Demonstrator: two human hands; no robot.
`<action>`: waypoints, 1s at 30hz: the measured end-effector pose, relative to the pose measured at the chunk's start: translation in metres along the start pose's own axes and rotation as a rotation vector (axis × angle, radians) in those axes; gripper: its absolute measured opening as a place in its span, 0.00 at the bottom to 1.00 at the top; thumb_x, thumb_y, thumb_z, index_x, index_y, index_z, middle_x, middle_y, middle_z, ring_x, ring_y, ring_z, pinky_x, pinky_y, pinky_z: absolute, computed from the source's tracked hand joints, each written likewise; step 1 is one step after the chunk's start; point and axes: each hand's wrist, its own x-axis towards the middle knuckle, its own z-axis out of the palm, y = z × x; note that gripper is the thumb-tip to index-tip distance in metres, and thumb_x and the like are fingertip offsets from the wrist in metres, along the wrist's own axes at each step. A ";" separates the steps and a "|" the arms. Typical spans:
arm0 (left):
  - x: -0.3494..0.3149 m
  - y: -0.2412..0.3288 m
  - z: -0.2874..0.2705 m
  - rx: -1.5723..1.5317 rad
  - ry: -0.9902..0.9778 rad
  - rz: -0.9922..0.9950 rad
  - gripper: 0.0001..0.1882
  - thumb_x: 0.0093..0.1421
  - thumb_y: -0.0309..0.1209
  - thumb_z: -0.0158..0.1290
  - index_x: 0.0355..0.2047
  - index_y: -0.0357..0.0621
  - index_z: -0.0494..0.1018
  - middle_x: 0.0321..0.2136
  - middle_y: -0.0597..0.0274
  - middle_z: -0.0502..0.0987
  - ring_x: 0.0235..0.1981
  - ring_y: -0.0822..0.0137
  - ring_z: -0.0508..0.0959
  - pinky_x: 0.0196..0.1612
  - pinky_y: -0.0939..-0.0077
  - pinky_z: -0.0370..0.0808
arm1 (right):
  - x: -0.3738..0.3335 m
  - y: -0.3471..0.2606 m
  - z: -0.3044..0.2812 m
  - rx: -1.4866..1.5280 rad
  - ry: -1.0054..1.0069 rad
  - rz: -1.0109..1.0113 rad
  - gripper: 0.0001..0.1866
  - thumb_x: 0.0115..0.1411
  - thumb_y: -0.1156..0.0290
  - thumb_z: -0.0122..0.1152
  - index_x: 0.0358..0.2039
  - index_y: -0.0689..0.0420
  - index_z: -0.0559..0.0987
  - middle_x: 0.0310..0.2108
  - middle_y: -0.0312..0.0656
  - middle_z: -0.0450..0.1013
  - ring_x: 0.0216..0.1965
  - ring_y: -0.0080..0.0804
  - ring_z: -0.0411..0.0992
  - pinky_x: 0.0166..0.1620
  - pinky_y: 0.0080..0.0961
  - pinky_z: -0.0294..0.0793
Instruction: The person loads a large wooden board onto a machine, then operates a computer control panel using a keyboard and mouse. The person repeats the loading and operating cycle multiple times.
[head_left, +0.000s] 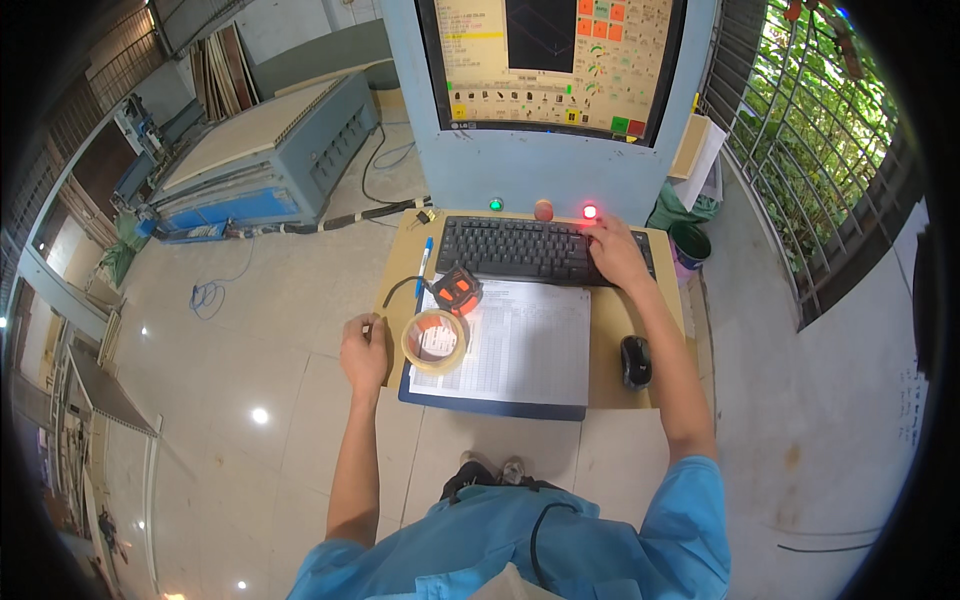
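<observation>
My right hand (617,252) lies over the right part of a black keyboard (515,250), a finger stretched to its top row, just below a lit red button (590,212). It holds nothing that shows. At the left edge of the tan desk board (605,380), my left hand (364,352) is closed with curled fingers; a small dark spot shows at them, too small to name. Beside that hand, a roll of tape (408,343) sits on printed sheets (530,345) over a dark blue clipboard (500,407). An orange and black tape measure (458,290) touches the roll's upper side.
A blue pen (425,262) lies left of the keyboard, a black mouse (635,362) right of the sheets. Behind stands a light blue cabinet (550,165) with a monitor (550,60), a green button (496,204) and a red knob (543,210). A large flatbed machine (270,150) stands far left.
</observation>
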 end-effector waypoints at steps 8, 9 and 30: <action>0.003 -0.017 0.006 -0.013 -0.034 0.016 0.14 0.67 0.38 0.54 0.44 0.41 0.78 0.43 0.51 0.80 0.38 0.56 0.82 0.44 0.64 0.77 | -0.039 0.039 -0.052 -0.111 0.127 0.085 0.17 0.61 0.74 0.54 0.50 0.56 0.81 0.62 0.64 0.65 0.65 0.61 0.62 0.68 0.48 0.60; 0.004 -0.018 0.007 -0.007 -0.074 -0.026 0.14 0.67 0.38 0.54 0.44 0.41 0.78 0.43 0.51 0.80 0.38 0.57 0.82 0.44 0.64 0.76 | -0.046 0.048 -0.054 -0.122 0.112 0.134 0.17 0.61 0.74 0.54 0.50 0.56 0.81 0.62 0.64 0.65 0.65 0.61 0.61 0.68 0.48 0.59; 0.004 -0.013 0.007 -0.015 -0.087 -0.018 0.14 0.67 0.36 0.55 0.46 0.39 0.78 0.41 0.58 0.82 0.34 0.64 0.81 0.39 0.70 0.76 | -0.044 0.082 -0.039 -0.116 0.142 0.095 0.14 0.59 0.72 0.54 0.43 0.55 0.84 0.54 0.63 0.71 0.61 0.62 0.65 0.66 0.47 0.63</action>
